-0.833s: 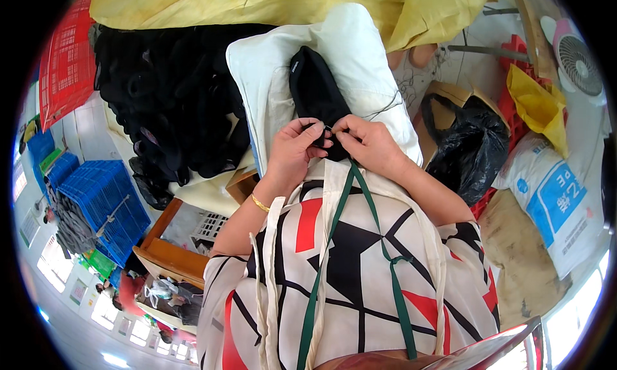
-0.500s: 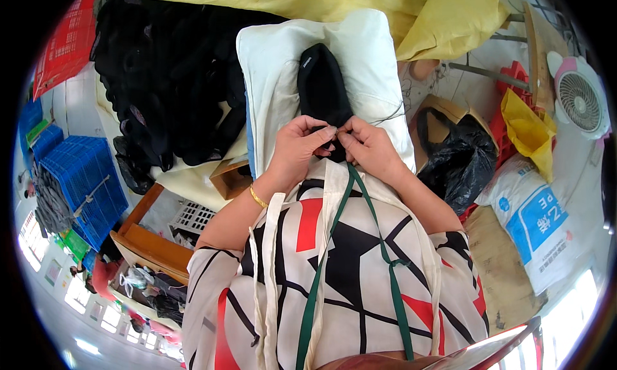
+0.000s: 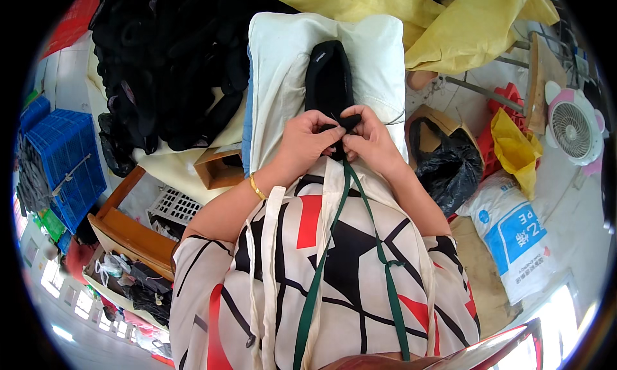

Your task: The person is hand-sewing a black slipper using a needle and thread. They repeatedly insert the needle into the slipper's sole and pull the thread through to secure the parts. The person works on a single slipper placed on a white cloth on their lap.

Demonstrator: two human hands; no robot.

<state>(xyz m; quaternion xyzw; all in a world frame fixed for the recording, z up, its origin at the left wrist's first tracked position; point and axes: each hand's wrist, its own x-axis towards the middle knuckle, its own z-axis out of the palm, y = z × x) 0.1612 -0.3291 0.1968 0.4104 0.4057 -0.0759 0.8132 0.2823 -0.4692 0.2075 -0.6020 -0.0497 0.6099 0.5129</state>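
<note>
A black fabric piece, shaped like a shoe upper, lies lengthwise on a white cushion in front of me. My left hand and my right hand meet at its near end, and both pinch the black fabric between fingers and thumbs. A gold bangle circles my left wrist. A thin thread runs off to the right from my right hand. What the fingertips hold besides the fabric is hidden.
A heap of black fabric pieces lies to the left, yellow cloth at the back. A black plastic bag, a white sack and a small fan stand to the right. Blue crates and a wooden stool are at left.
The view has shifted, so the cushion and hands sit lower and more central. My hands stay pinched on the near end of the black piece.
</note>
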